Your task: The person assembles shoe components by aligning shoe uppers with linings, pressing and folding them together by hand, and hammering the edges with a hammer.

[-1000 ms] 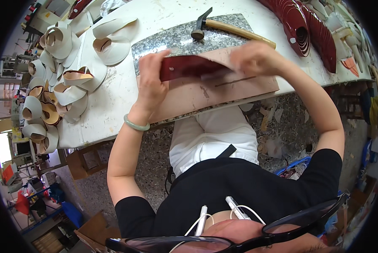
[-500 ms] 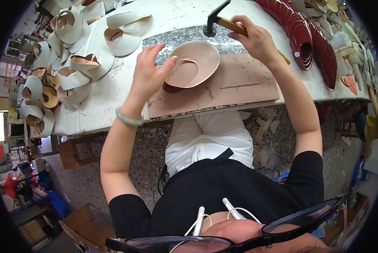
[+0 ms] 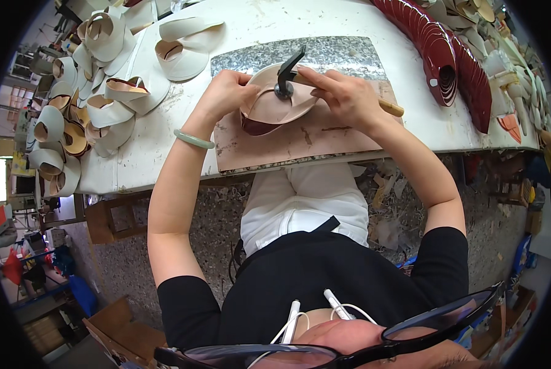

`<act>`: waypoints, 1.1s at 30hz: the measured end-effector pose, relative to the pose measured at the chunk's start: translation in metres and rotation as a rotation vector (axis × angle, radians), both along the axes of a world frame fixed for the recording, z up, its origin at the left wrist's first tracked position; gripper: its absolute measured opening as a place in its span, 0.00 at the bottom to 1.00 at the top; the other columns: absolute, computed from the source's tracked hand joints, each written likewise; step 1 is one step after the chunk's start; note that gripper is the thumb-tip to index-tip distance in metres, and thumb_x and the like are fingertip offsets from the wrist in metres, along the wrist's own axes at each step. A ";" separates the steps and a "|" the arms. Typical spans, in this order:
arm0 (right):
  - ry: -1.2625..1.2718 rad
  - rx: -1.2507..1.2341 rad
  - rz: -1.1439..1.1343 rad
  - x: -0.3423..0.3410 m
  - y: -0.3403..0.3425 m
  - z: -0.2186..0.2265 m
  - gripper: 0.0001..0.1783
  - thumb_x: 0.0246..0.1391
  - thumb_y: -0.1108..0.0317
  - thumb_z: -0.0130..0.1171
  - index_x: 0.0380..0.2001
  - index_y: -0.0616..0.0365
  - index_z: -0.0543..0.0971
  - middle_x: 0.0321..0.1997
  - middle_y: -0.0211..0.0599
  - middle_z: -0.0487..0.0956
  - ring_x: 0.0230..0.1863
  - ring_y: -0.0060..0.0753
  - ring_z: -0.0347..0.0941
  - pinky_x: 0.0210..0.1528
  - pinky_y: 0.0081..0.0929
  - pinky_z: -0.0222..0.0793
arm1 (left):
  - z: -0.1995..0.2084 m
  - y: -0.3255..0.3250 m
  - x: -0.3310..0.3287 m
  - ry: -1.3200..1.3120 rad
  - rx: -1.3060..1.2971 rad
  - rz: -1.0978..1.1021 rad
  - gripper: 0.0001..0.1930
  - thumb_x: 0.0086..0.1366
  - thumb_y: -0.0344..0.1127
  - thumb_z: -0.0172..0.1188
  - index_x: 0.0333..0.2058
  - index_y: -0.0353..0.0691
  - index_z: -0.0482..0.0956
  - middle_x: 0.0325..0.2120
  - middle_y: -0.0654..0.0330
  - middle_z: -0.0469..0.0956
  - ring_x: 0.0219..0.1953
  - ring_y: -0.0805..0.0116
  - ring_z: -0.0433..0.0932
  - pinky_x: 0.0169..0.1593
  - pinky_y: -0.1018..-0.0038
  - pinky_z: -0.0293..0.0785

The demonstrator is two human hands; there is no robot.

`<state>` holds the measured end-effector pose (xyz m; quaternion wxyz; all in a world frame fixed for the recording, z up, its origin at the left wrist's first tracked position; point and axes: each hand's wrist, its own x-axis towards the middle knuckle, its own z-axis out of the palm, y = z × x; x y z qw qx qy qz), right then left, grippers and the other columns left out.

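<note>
A shoe upper (image 3: 271, 113) with a beige lining and a dark red outer side lies curled on the work board, lining upward. At its left edge my left hand (image 3: 231, 97) is closed, fingers pinching the rim. My right hand (image 3: 348, 98) grips the wooden handle of a hammer (image 3: 285, 76). The hammer's round black face is over the lining inside the upper; whether it touches is hard to tell. The handle's end sticks out to the right past my wrist.
Under the upper are a brownish board (image 3: 251, 152) and a speckled grey slab (image 3: 355, 54) on the white table (image 3: 134, 166). Pale shoe uppers (image 3: 106, 114) crowd the left side. Nested stacks of dark red uppers (image 3: 432, 58) lie at the right, beside more pale pieces (image 3: 514, 83).
The hammer has come down and left, from beyond the upper to over its lining. My left hand has closed from spread fingers onto the upper's edge.
</note>
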<state>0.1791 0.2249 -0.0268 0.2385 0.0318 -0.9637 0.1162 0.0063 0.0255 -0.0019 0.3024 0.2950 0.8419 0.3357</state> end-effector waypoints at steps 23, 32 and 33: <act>0.002 0.129 0.085 0.023 -0.034 0.016 0.33 0.48 0.73 0.58 0.58 0.30 0.72 0.25 0.24 0.73 0.26 0.26 0.75 0.26 0.27 0.72 | -0.012 -0.038 0.075 0.851 0.598 0.062 0.12 0.56 0.20 0.60 0.40 0.33 0.80 0.31 0.55 0.77 0.30 0.62 0.75 0.34 0.70 0.73; 0.071 0.030 0.154 0.013 -0.069 0.027 0.37 0.43 0.78 0.60 0.59 0.34 0.73 0.34 0.28 0.73 0.27 0.28 0.75 0.25 0.30 0.72 | -0.029 -0.081 0.100 0.679 0.623 0.377 0.08 0.56 0.22 0.61 0.31 0.34 0.69 0.29 0.59 0.72 0.24 0.75 0.70 0.26 0.79 0.68; 0.168 -0.046 0.156 0.014 -0.070 0.031 0.38 0.43 0.78 0.59 0.59 0.33 0.71 0.36 0.27 0.72 0.28 0.28 0.75 0.24 0.30 0.73 | -0.029 -0.084 0.105 0.562 0.635 0.459 0.09 0.57 0.22 0.61 0.32 0.35 0.69 0.28 0.59 0.72 0.25 0.76 0.70 0.26 0.79 0.67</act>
